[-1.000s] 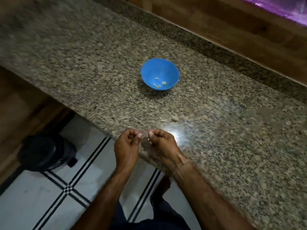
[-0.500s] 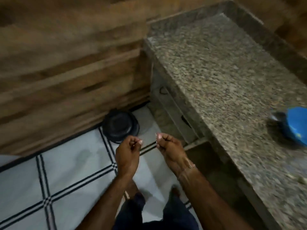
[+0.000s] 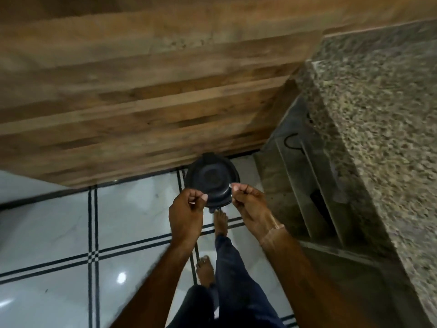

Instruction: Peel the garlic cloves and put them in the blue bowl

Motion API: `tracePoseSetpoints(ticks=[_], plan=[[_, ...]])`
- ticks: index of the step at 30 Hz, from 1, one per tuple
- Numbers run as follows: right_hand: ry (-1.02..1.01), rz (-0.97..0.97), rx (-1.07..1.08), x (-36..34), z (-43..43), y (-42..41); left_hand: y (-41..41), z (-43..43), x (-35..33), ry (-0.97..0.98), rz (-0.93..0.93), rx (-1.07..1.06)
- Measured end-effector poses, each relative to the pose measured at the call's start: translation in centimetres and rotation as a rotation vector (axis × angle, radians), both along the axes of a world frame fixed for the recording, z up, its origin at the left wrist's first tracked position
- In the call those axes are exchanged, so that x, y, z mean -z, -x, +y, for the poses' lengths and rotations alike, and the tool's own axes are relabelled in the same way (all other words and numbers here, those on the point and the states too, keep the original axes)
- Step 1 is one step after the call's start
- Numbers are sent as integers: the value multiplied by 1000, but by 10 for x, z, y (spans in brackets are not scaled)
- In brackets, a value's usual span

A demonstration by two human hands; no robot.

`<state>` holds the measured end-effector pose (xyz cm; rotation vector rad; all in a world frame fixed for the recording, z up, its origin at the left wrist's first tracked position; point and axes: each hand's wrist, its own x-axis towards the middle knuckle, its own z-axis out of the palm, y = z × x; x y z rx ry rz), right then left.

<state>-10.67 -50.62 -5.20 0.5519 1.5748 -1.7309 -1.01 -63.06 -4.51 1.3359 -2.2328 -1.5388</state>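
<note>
Right hand [image 3: 246, 200] pinches pale scrap [image 3: 230, 185] (peel, likely). Left hand [image 3: 186, 209] has fingers curled, thumb on forefinger; contents unclear. Black bin [image 3: 212, 178] lies just beyond your fingertips, neither hand clearly nearer. Blue bowl, garlic cloves out of view; countertop [image 3: 378, 114] at right.

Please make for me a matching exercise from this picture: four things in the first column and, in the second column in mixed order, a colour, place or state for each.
Things:
1. bin
2. counter
3. floor
4. right hand

Descriptions:
a. white tiles with dark lines
b. fingertips pinched together, above the bin
c. black and round, at the foot of the wooden wall
d. speckled granite, at the right of the picture

Pairs: 1-c, 2-d, 3-a, 4-b
</note>
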Motion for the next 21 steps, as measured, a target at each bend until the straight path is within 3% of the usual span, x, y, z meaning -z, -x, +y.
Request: tracePoseSetpoints(ticks=[9,15,21], plan=[[-175,-220,-23,183,-42,43,59,-36,167,-291,-267,-141],[-275,-213,-154,318,-84,90,122,-67,303,-376,-432,-208],[-210,-349,51,398,-106,126,150,-84,393,-618,-368,-446]])
